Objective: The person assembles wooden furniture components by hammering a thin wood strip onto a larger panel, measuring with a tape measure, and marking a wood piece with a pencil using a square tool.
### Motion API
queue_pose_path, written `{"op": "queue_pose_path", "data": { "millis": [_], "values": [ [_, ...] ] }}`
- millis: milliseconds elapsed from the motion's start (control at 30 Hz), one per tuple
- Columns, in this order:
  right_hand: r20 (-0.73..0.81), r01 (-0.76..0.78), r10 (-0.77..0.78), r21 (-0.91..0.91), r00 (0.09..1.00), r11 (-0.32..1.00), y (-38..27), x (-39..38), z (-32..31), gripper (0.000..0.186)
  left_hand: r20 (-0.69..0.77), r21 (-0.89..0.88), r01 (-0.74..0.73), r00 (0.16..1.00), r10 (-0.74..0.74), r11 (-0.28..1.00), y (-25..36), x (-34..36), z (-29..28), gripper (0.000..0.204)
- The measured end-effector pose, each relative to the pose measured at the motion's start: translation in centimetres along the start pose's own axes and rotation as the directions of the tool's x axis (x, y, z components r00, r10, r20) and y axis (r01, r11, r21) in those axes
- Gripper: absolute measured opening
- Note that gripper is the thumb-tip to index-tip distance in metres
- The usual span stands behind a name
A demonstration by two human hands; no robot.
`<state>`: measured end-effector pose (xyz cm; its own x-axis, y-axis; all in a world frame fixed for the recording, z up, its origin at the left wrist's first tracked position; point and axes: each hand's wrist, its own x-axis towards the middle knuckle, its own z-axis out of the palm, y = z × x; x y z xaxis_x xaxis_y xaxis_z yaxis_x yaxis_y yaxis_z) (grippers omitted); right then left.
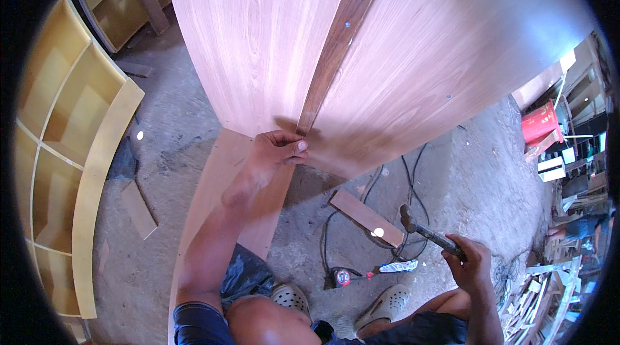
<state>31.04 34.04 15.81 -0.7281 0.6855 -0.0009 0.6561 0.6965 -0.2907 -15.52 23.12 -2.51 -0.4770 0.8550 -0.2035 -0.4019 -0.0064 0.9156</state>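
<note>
A large wooden panel (pixel 420 61) with pale reddish veneer fills the upper middle. A dark narrow wooden strip (pixel 341 35) runs down its face. My left hand (pixel 274 151) pinches the lower end of that strip, fingers closed on it at the panel's bottom edge. My right hand (pixel 468 261) is low at the right, gripping the handle of a hammer (pixel 423 227) whose head points up and left, apart from the panel.
A yellow shelf unit (pixel 71 151) lies at the left. A flat board (pixel 219 196) lies under my left arm. A wood offcut (pixel 365 216), black cables (pixel 397 248) and a small red-and-black tool (pixel 341 277) lie on the concrete floor near my feet.
</note>
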Motion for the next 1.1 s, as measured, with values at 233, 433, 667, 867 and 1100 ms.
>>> {"op": "queue_pose_path", "data": {
  "millis": [233, 433, 667, 867, 1100],
  "values": [
    [-0.011, 0.038, -0.038, -0.027, 0.999, 0.999, -0.9, 0.7, 0.5, 0.035, -0.030, -0.019, 0.041, 0.999, -0.042, 0.999, -0.7, 1.3, -0.8, 0.028],
    [0.085, 0.128, -0.118, -0.123, 0.989, 0.984, -0.4, 1.7, 1.6, 0.027, 0.000, -0.009, 0.026, 1.000, -0.026, 1.000, -0.3, 1.6, -0.6, 0.028],
    [0.311, 0.305, -0.269, -0.074, 0.912, 0.949, -5.1, 9.6, 6.6, 0.029, -0.123, 0.055, 0.064, 0.991, -0.057, 0.996, 0.7, 1.1, 0.2, 0.024],
    [0.046, 0.493, -0.491, -0.068, 0.870, 0.867, -6.2, 15.3, 12.1, 0.034, -0.103, 0.164, 0.049, 0.994, -0.032, 0.985, 1.5, 1.4, 0.9, 0.025],
    [0.042, 0.638, -0.661, -0.312, 0.750, 0.704, -7.4, 18.4, 12.2, 0.035, -0.138, 0.135, 0.108, 0.986, -0.089, 0.985, 1.9, 1.3, 0.2, 0.026]
  ]
}}
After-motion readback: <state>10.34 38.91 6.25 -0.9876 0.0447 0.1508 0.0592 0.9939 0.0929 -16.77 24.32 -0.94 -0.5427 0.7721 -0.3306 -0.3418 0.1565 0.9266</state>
